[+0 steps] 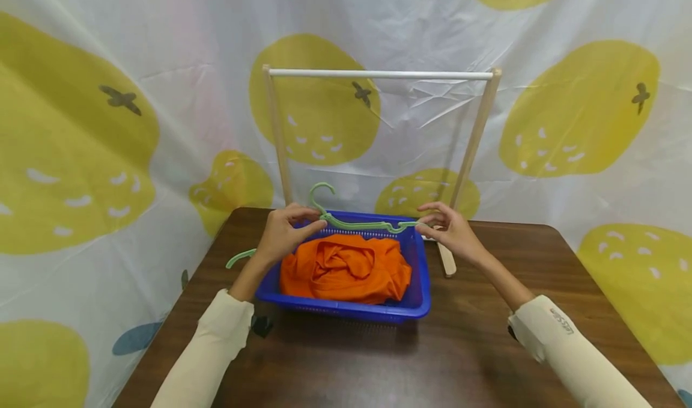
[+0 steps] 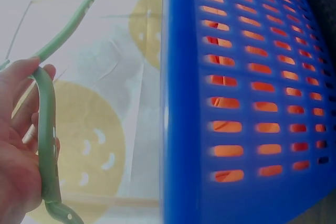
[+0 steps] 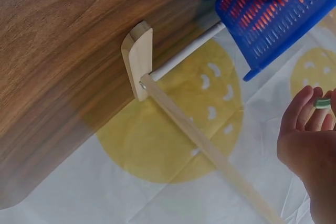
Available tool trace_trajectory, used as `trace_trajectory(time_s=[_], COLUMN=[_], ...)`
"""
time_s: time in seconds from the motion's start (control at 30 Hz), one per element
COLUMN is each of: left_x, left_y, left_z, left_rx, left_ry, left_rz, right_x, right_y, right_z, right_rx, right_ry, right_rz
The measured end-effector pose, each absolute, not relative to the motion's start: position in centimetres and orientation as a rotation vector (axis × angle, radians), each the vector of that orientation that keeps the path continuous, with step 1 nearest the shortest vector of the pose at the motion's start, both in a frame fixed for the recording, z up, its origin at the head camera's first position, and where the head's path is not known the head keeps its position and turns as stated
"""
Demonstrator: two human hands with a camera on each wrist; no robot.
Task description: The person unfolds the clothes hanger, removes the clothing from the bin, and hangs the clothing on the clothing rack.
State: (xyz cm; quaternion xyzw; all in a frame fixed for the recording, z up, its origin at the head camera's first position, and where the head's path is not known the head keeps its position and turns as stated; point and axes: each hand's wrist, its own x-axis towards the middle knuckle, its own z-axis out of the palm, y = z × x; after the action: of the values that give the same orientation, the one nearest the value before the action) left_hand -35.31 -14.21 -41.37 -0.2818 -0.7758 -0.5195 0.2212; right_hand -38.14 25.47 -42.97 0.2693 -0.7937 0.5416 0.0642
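A light green hanger [image 1: 357, 223] is held up over the back part of a blue basket [image 1: 346, 307], its hook pointing upward. My left hand [image 1: 283, 231] pinches it near the base of the hook, thumb and fingers around the middle, as the left wrist view also shows on the hanger [image 2: 47, 124]. The far end of one arm lies between the thumb and fingers of my right hand [image 1: 449, 231]. Bunched orange cloth [image 1: 346, 267] fills much of the basket below both hands.
Behind the basket stands a rack with wooden posts [image 1: 476, 137] and a white top bar [image 1: 378, 74]; its wooden foot [image 3: 139, 59] rests on the brown table [image 1: 497, 312]. A fruit-patterned curtain [image 1: 421, 23] hangs behind. A small dark object [image 1: 262, 325] shows beside the left sleeve.
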Motion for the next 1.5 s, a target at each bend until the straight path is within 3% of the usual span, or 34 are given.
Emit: trace_trajectory(time_s=[0.47,0.87,1.13,1.5], left_x=[-35.7,-35.5,-35.9,-35.0], left_y=[-13.5,-11.8,-12.3,-15.8], left_z=[-41.2,-41.0,-40.7,-42.6], left_rx=[-0.793,-0.872,-0.916,-0.780], left_ry=[-2.276,-2.294,-2.306,-2.352], left_rz=[-1.352,-1.340,-1.150,-1.014], right_x=[-38.0,-37.2,-37.9,-38.6], right_y=[21.8,16.2,17.0,19.0], right_z=[-41.6,-41.1,-40.9,-41.6], right_rx=[1.096,1.309,1.264,1.201], right_ry=[-2.436,-2.389,-2.363,-2.360], right_rz=[1.239,1.280,1.355,1.287])
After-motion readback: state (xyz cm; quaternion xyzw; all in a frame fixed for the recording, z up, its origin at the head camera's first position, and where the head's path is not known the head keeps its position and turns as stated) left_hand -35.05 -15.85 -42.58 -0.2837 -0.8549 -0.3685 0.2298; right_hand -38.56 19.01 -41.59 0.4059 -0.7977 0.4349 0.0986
